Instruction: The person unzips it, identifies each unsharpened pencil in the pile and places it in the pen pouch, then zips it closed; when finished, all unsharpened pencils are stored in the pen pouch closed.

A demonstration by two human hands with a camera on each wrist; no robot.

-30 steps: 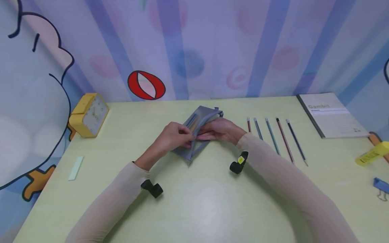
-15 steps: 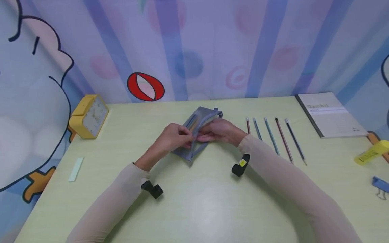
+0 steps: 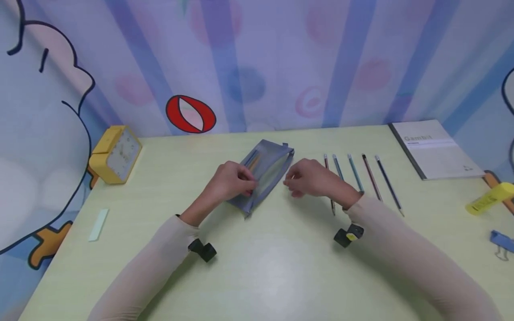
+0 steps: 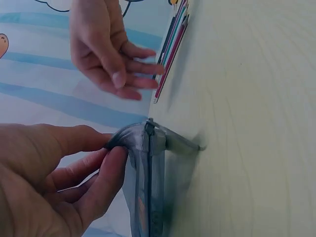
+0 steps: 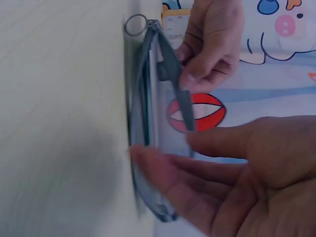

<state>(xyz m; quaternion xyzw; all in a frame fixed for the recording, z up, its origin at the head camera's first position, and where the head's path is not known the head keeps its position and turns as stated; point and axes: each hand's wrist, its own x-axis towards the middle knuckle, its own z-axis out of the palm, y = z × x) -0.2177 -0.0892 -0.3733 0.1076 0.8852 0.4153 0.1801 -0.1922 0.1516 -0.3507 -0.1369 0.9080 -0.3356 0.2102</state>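
Observation:
A grey see-through zip pencil case (image 3: 270, 154) lies slantwise on the table, its zipped side gaping towards the right. Through its cover show a few long thin items like pencils (image 3: 254, 160). My left hand (image 3: 230, 182) pinches the upper edge of the opening between thumb and forefinger, lifting it away from the other edge, as the left wrist view shows. Just right of the opening, my right hand (image 3: 309, 178) holds nothing, its fingers loosely bent and apart in the left wrist view (image 4: 116, 59). It overlaps the leftmost pencil (image 3: 332, 207) of a row in the head view.
Several pencils (image 3: 371, 176) lie side by side right of the case. Behind them is a notebook (image 3: 439, 151); a yellow glue stick or marker (image 3: 490, 198) and a blue binder clip (image 3: 502, 242) lie far right. On the left are a yellow clock (image 3: 116, 154) and a pale strip (image 3: 98, 225).
My right hand has come out of the pencil case's opening and moved right, towards the pencils. The left hand keeps its pinch on the edge; the case stays where it was.

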